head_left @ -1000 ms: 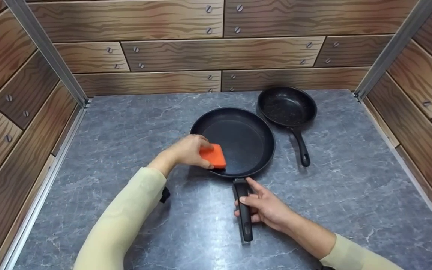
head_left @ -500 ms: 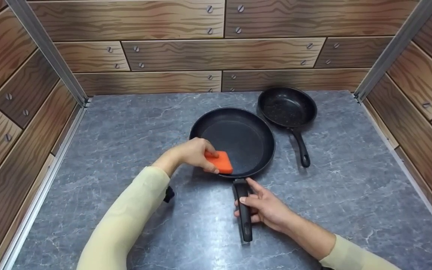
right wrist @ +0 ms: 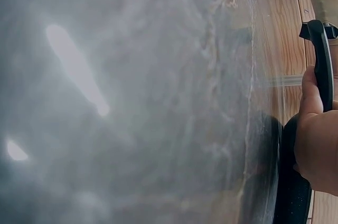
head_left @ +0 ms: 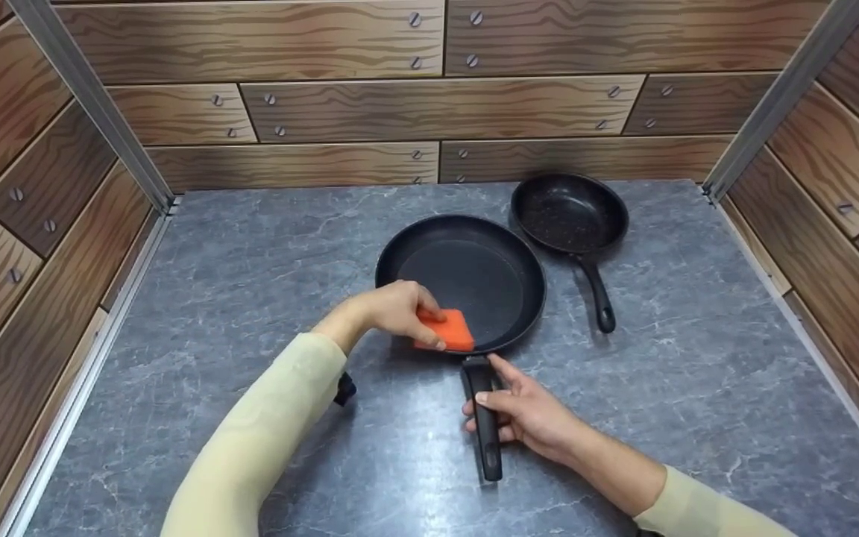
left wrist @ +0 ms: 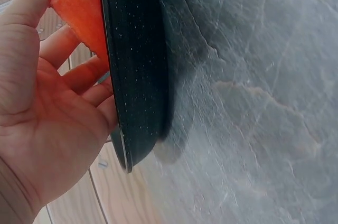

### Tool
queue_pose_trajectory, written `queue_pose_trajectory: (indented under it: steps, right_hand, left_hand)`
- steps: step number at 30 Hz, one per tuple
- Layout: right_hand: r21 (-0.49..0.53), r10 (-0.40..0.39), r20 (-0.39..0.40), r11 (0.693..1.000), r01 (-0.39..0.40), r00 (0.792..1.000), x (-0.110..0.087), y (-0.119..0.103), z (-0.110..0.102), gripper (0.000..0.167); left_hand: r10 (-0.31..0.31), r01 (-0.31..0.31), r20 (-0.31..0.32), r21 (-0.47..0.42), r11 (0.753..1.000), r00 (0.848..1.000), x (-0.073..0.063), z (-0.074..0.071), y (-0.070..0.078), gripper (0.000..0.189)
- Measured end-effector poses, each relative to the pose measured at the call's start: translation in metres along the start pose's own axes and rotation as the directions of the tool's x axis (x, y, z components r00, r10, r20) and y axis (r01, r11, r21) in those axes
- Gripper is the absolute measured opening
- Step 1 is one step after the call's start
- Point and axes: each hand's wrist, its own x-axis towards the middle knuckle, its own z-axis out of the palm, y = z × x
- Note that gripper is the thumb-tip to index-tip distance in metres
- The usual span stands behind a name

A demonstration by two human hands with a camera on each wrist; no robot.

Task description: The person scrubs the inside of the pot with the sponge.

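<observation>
A large black frying pan (head_left: 467, 276) sits mid-table, its handle (head_left: 488, 440) toward the person. At the pan's near-left inner edge, my left hand (head_left: 400, 307) pinches an orange sponge (head_left: 453, 332) between thumb and fingers. The left wrist view shows the sponge (left wrist: 82, 10) against the pan's rim, beside the pan's speckled outer wall (left wrist: 138, 65). My right hand (head_left: 537, 414) holds the pan's handle, thumb on top and fingertips showing on its far side. In the right wrist view that hand (right wrist: 319, 147) is partly cut off by the frame's edge.
A smaller black frying pan (head_left: 570, 216) stands at the back right, close to the large one, its handle (head_left: 598, 294) pointing forward. The grey marbled table (head_left: 265, 246) is bounded by wood-patterned walls (head_left: 340, 108) and metal corner posts (head_left: 94, 104).
My left hand has slid the sponge along the pan's near-left edge, rightward and toward the handle. The right hand and both pans stay about where they were.
</observation>
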Motion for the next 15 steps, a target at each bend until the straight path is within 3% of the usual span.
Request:
queue_pose_trajectory:
  steps: [9,15]
  right_hand:
    - [0.006,0.015,-0.004,1.000,-0.015,1.000,0.000,-0.002,0.001,0.101]
    - [-0.003,0.013,0.002,1.000,-0.013,1.000,0.000,-0.002,0.000,0.101]
  left_hand:
    - [-0.015,0.015,0.000,-0.070,0.997,1.000,0.006,0.007,0.005,0.050]
    - [0.002,-0.002,0.003,-0.045,0.999,1.000,0.013,0.011,0.007,0.049]
